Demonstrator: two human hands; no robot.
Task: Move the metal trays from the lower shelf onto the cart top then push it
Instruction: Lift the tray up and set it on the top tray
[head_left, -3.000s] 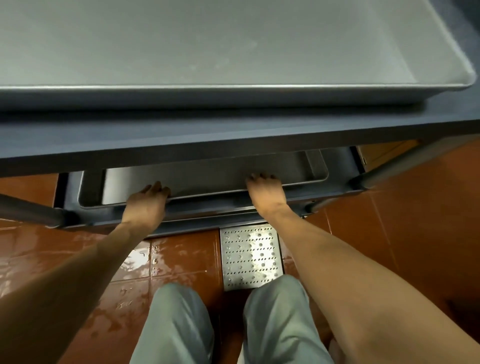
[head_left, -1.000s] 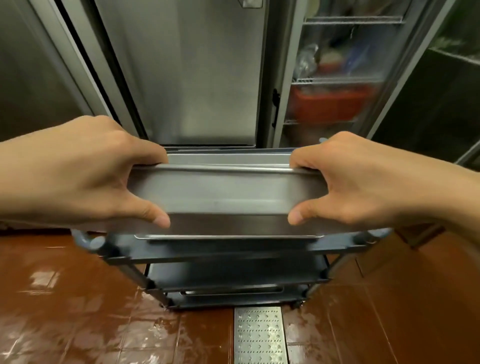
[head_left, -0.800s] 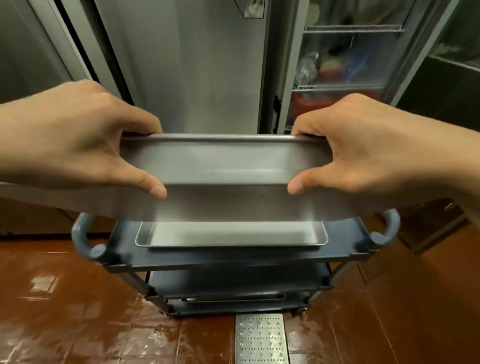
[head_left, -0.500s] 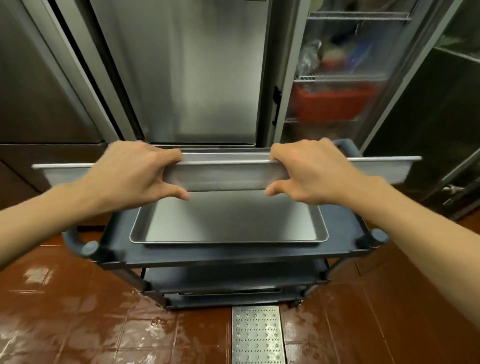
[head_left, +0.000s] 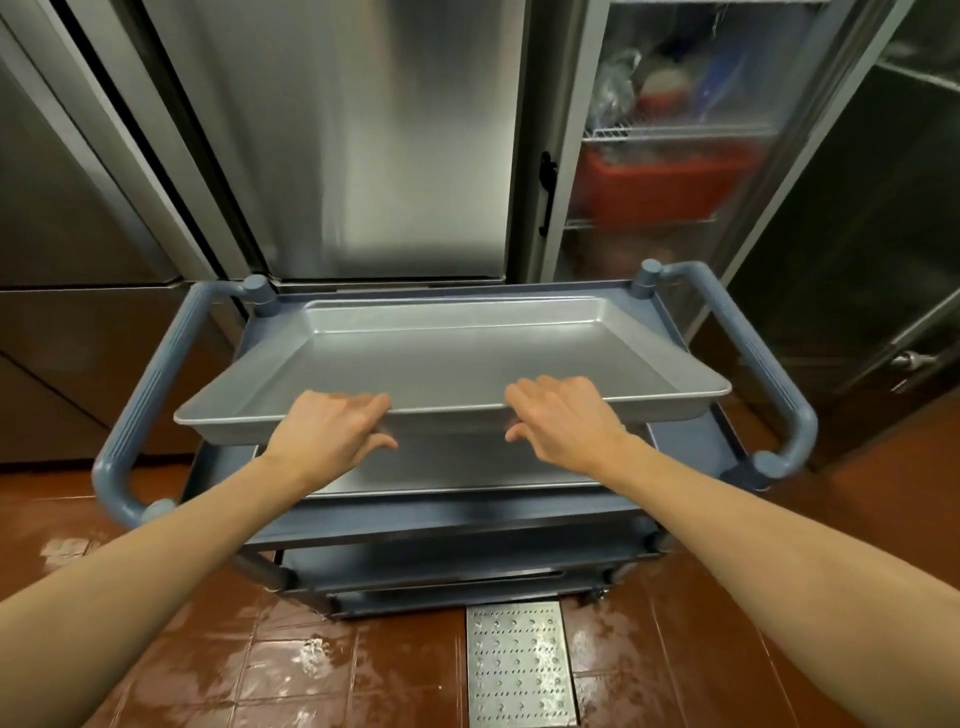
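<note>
Both hands, the left hand (head_left: 332, 434) and right hand (head_left: 563, 423), clamp the near rim of the upper metal tray (head_left: 457, 364), held tilted over the tray (head_left: 467, 467) already on the cart top (head_left: 691, 441); lower it level; square it with that tray's rim; keep fingers clear before letting go.

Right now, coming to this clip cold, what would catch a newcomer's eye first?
First, the large metal tray held tilted above the cart top, its near rim in the grip of the left hand and the right hand. Beneath it a second tray already lies on the cart top. Behind the cart, a red bin glows through the glass-door fridge at upper right.
</note>
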